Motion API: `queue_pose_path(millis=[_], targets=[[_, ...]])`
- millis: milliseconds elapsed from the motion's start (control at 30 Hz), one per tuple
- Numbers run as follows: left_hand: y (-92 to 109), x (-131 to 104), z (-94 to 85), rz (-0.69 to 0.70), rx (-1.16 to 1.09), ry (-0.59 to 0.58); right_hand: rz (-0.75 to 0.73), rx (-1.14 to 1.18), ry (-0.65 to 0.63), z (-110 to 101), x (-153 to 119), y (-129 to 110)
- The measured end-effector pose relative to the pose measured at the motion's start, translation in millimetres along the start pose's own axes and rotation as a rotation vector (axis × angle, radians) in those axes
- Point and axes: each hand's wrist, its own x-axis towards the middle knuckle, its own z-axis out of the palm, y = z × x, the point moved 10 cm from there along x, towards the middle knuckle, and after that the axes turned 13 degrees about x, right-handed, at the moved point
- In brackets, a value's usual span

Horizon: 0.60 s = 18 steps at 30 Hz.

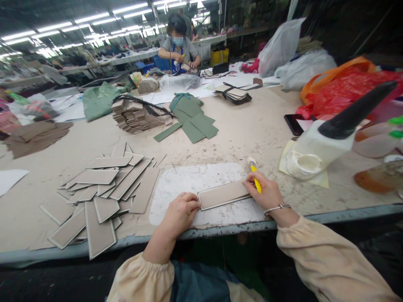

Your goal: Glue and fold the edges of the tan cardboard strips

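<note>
A long beige panel [224, 193] with a dark green and pale edge lies over a white board [176, 184]. At its left end, my left hand [184, 209] has its fingers closed on the corner. My right hand [266, 193] grips a yellow-handled brush [256, 180], its white-crusted tip pointing away from me. The same hand's fingertips also touch the panel's right end, where a second layer shows slightly apart underneath. To the left spreads a loose pile of similar edged panels [97, 176], and a plain beige piece [144, 191] leans against its right side.
A cut white jug [327, 147] with paste at its mouth stands on yellow paper at right, near a phone [293, 125] and bottles. Green pieces [197, 126] and a tied beige bundle [138, 115] lie farther back. A co-worker [181, 46] sits across the table.
</note>
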Motion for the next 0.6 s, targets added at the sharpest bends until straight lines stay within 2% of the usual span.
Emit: queue_pose_path(millis=[600], targets=[[3.0,0.2,-0.5,0.008,0.001,-0.006,-0.03,-0.037,0.005,-1.0,-0.1,-2.9]])
